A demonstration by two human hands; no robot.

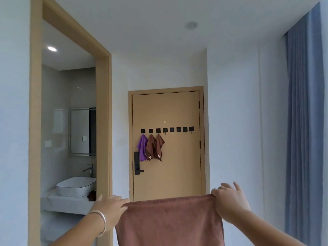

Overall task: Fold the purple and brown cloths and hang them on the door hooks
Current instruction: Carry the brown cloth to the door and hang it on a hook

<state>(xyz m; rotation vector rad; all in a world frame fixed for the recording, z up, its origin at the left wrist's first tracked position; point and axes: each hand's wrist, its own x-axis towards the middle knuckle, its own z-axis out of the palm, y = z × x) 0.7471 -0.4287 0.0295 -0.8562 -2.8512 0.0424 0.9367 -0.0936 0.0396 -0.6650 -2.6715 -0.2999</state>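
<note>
I have a brown cloth (170, 221) stretched out in front of me, held up by its top edge. My left hand (110, 208) pinches the upper left corner, fingers (124, 207) closed on the fabric, and there is a silver bangle (101, 222) on that wrist. My right hand (229, 201) grips the upper right corner between thumb and forefinger, while the other fingers are lifted and spread. The cloth hangs flat and unfolded below the top edge, running out of view at the bottom.

Straight ahead, well apart from my hands, is the wooden door (177, 166) with a row of black square hooks (166, 129) across it. The three leftmost hooks are taken: a purple cloth (142, 148) on the first, then two brown cloths (154, 148) side by side on the next two, touching each other and hanging just above the black door lock (137, 163). The remaining hooks to the right are bare.

On my left a doorway opens onto a bathroom, where a white basin (76, 186) sits on a pale desk (67, 201) under a tap (88, 168) and a mirror (81, 131). A small dark brown item lies beside the basin; I cannot tell what it is. Blue curtains (303, 130) hang along the right wall.
</note>
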